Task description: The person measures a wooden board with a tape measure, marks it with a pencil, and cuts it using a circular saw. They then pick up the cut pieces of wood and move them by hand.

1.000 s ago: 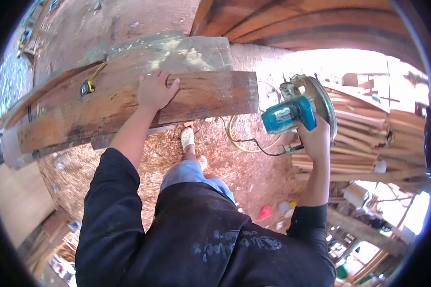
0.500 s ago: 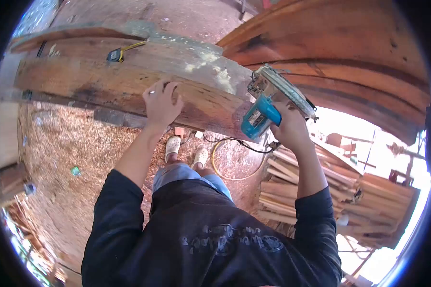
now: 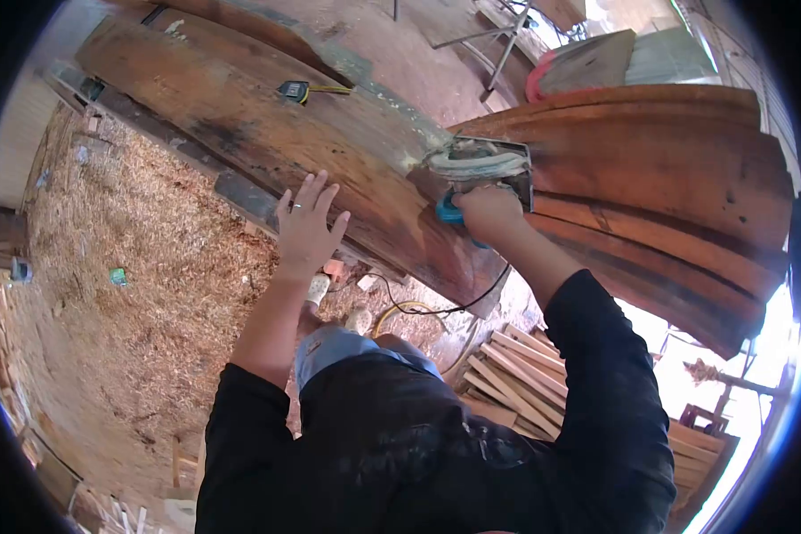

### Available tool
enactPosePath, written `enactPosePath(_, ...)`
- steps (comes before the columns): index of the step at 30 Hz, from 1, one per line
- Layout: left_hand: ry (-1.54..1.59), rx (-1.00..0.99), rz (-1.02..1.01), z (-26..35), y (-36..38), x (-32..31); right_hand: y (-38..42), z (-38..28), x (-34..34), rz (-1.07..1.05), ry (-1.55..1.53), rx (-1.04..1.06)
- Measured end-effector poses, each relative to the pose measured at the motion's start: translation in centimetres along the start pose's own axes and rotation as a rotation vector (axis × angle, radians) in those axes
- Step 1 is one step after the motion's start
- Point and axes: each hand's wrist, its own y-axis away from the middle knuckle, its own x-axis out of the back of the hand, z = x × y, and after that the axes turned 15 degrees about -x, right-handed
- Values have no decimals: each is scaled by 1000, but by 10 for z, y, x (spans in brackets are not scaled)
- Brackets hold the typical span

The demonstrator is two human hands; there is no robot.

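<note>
Saw (image 3: 477, 166) shifted, gripped in right hand (image 3: 492, 214); left hand (image 3: 310, 230) splayed on plank (image 3: 231, 120).

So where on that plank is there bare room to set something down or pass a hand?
The wooden plank is bare from its left end to the left hand, with a shorter gap between that hand and the circular saw. It's crowded around the saw and right hand.

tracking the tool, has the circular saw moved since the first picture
Yes, leftward: the saw was past the right end of the plank and now overlaps it.
</note>
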Motion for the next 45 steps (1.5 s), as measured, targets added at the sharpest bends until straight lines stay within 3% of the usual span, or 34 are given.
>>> enactPosePath(6, -2, -1, 50, -1, 2, -1, -13, -34, -1, -40, 113, 99)
enactPosePath(15, -5, -10, 13, 5, -1, 3, -4, -51, -2, -8, 83, 62)
enactPosePath(18, -15, -24, 1, 4, -2, 3, 27, -53, -9, 404, -17, 56)
enactPosePath(21, -56, -1, -51, 12, -5, 6, 74, -51, -8, 521, -427, -3)
enactPosePath(25, -148, -38, -46, 9, -4, -5, 147, -34, -67, 567, -1019, -134)
enactPosePath(30, -253, -69, -78, 15, -7, -9, 236, -8, -214, 252, -1320, -748)
enactPosePath(32, -190, -35, -97, 31, -8, -5, 269, 2, -275, -13, -1420, -914)
enactPosePath(34, -132, -254, -130, 52, 13, -10, 286, -22, -378, -174, -1615, -1102)
enactPosePath(35, -102, -367, -147, 66, 18, -16, 291, -32, -414, -125, -1691, -1151)
enactPosePath(38, -86, -719, -450, 169, 41, -32, 270, -107, -536, -520, -2564, -1219)
enactPosePath(41, 41, -929, -630, 268, 41, -61, 219, -148, -542, -685, -2890, -1366)
enactPosePath(43, 71, -1023, -680, 317, 19, -89, 174, -170, -549, -781, -3128, -1313)
enactPosePath(44, 45, -1060, -687, 336, 8, -107, 141, -207, -569, -633, -3327, -1040)
enactPosePath(45, -18, -1129, -684, 349, -7, -126, 111, -222, -571, -752, -3453, -1014)
